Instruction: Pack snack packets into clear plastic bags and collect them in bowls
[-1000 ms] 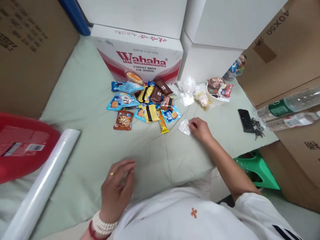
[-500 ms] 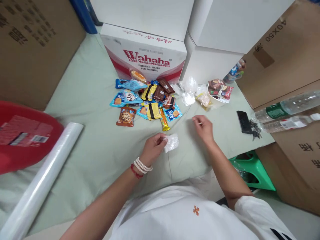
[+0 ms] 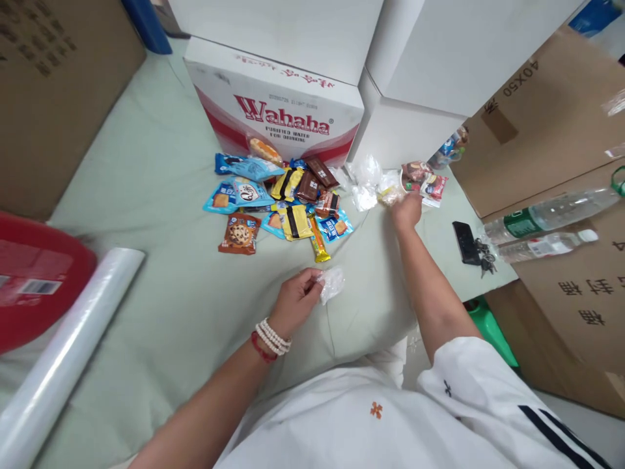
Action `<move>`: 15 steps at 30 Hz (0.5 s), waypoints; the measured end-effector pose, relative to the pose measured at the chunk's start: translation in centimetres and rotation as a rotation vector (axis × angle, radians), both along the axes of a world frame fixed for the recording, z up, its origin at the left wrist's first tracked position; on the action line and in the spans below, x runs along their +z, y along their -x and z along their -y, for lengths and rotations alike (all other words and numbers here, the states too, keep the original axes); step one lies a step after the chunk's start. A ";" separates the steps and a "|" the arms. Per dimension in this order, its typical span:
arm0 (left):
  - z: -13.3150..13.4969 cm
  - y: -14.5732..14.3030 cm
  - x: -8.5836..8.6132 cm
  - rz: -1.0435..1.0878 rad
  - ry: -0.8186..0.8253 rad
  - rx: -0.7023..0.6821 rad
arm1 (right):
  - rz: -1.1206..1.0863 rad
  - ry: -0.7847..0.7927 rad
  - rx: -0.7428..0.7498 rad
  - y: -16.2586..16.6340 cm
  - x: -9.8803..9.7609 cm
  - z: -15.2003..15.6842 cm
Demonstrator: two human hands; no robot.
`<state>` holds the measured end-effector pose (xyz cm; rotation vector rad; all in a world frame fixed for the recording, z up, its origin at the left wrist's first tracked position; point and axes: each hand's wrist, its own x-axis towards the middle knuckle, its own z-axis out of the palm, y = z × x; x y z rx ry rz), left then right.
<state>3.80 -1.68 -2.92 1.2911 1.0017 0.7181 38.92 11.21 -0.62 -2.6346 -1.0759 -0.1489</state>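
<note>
My left hand [image 3: 299, 293] is closed, thumb and fingers pinching a crinkled clear plastic wrapper [image 3: 333, 284] low over the cloth. My right hand [image 3: 407, 210] reaches to the front of a white tub [image 3: 403, 177] of snacks, close to a yellowish clear packet [image 3: 390, 195]. Its fingers are turned away and mostly hidden, so I cannot tell what they hold. Crumpled clear plastic [image 3: 365, 179] lies left of that hand. Further left is a pile of wrapped snacks, with a yellow packet [image 3: 296, 221], a brown cookie packet [image 3: 240, 233] and a yellow stick-shaped packet [image 3: 319, 244].
A Wahaha carton [image 3: 280, 111] stands behind the pile, beside white boxes [image 3: 405, 127]. At right lie a black phone [image 3: 466, 243], keys [image 3: 485, 257] and plastic bottles [image 3: 561, 212]. A plastic-wrapped roll [image 3: 73, 352] and a red object [image 3: 43, 280] are at left.
My right hand has moved forward to the tub and the yellowish packet. My left hand still pinches the wrapper in about the same place. The view has shifted slightly.
</note>
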 end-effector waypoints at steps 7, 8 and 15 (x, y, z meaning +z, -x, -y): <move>0.1 0.1 -0.9 -0.056 -0.135 -0.004 | 0.169 0.119 0.212 3.2 0.4 0.4; 0.1 0.1 -1.0 -0.067 -0.145 -0.004 | 0.204 0.139 0.243 3.3 0.3 0.7; 0.0 0.2 -0.8 -0.099 -0.192 -0.017 | 0.312 0.181 0.351 0.5 0.1 1.1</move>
